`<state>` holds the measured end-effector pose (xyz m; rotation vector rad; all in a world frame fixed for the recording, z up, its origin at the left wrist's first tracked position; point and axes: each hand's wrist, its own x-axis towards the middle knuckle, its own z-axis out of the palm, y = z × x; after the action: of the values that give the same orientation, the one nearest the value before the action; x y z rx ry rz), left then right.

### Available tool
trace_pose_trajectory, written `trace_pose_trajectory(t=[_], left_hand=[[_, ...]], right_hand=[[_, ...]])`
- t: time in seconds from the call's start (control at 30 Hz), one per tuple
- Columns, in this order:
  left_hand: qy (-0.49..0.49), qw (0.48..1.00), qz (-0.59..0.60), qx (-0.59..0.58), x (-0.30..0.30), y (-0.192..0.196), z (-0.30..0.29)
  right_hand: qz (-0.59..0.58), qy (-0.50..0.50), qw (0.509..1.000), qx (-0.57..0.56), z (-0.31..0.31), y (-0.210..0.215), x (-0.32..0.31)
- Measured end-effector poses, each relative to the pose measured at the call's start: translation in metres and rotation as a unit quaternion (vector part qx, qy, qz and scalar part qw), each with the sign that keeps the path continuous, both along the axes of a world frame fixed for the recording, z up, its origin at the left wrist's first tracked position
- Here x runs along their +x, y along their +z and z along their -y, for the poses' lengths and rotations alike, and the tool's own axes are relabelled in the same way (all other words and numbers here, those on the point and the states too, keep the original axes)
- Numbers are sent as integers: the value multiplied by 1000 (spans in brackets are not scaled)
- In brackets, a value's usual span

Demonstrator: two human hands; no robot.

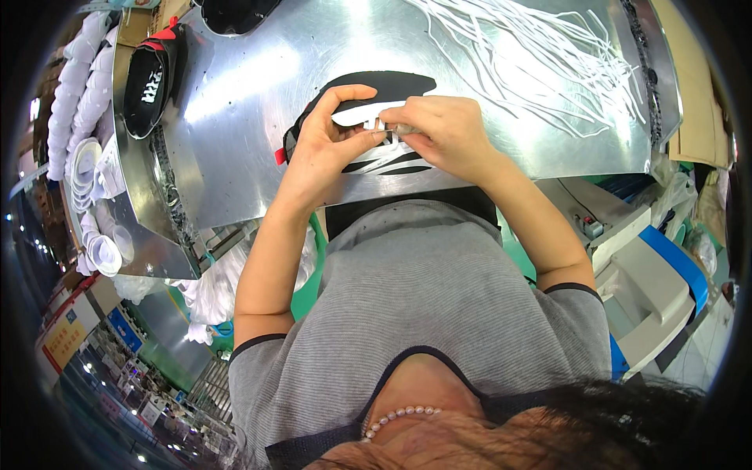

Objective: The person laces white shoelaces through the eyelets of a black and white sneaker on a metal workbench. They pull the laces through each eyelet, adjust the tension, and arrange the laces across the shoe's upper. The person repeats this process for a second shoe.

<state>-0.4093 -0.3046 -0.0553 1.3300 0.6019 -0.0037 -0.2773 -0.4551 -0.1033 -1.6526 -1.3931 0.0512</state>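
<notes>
A black shoe with a small red tab at its heel end lies on its side on the metal table, close in front of me. My left hand grips its upper, the thumb on the near side of the opening and the index finger on the far side. White lace crosses the front of the shoe and trails over its near side. At the eyelets, my right hand is closed in a pinch on the lace. The fingers partly hide the eyelets and the lace end.
Loose white laces are spread over the far right of the metal table. A black and red shoe with white lacing stands at the left edge, another dark shoe at the far edge. Stacked white rolled pieces hang beyond the left side.
</notes>
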Motion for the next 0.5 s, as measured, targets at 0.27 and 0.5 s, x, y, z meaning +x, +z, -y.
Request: trace_pose_trajectory(t=[0.27, 0.5], left_hand=[[81, 996, 11, -20, 3, -8, 1], [79, 996, -5, 34, 15, -12, 0]], right_hand=[[-36, 34, 997, 62, 10, 11, -21], [-33, 6, 998, 45, 17, -14, -36]])
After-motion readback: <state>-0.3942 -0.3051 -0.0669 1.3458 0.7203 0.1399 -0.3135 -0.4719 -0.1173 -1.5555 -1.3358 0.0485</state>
